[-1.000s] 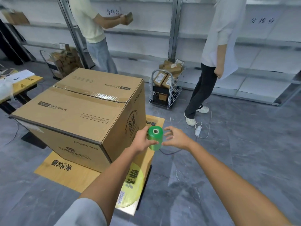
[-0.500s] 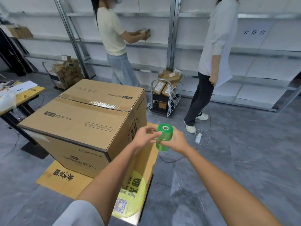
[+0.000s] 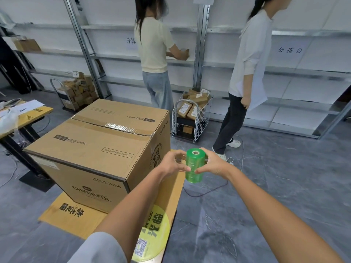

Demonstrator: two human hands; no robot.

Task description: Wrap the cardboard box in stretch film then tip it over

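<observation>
Both forearms reach out from the bottom of the view and meet on the green roll of stretch film (image 3: pixel 194 168). The right hand (image 3: pixel 213 165) is wrapped round its right side, while the left hand (image 3: pixel 171 164) has thumb and curled fingers pinched against its left side, probably hunting the loose end of the film. The roll stands nearly upright, core opening on top. The cardboard box (image 3: pixel 98 149) lies to the left of the hands and slightly beyond, its right face just beside the left hand, which makes that hand the nearer one for pressing film onto the box. The box sits taped shut on a yellow board (image 3: pixel 79 219), with no film showing on it yet. Farther back are a wire cart (image 3: pixel 197 128) and shelving (image 3: pixel 199 54).
</observation>
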